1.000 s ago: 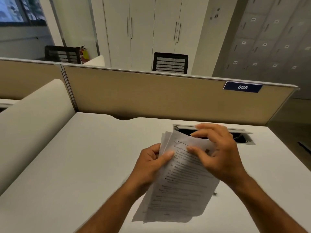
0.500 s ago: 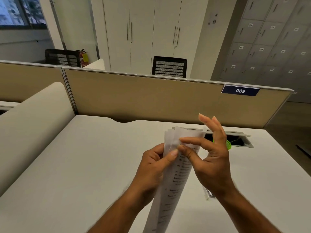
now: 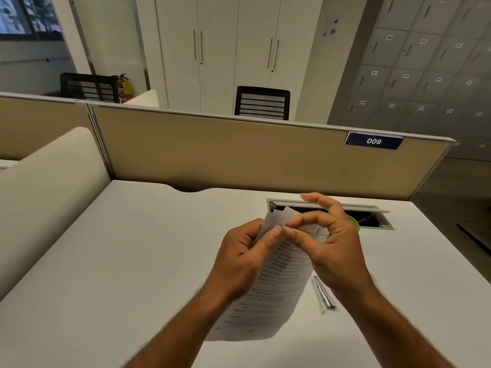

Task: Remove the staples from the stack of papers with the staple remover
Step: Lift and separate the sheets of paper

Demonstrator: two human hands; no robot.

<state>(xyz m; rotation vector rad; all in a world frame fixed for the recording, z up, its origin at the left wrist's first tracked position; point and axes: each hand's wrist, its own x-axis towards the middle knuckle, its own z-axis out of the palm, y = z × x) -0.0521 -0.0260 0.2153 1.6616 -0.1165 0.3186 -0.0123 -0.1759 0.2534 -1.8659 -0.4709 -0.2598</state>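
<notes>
Since the earlier frame the white printed paper stack (image 3: 276, 277) has turned face-up again, held above the bench (image 3: 132, 261). Left hand (image 3: 244, 258) pinches its top corner; right hand (image 3: 329, 245) fingertips pinch beside it. Silver metal staple remover (image 3: 324, 293) lies unused, just right of the stack. Pin the corner flat, then pick up the tool.

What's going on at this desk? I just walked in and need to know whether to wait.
A person is working on a stack of papers held up off the white desk. The left hand grips the stack near its top, and the right hand pinches at the top corner with thumb and forefinger. A slim metal tool, possibly the staple remover, lies unused on the desk beside the papers. I cannot make out a staple.
</notes>
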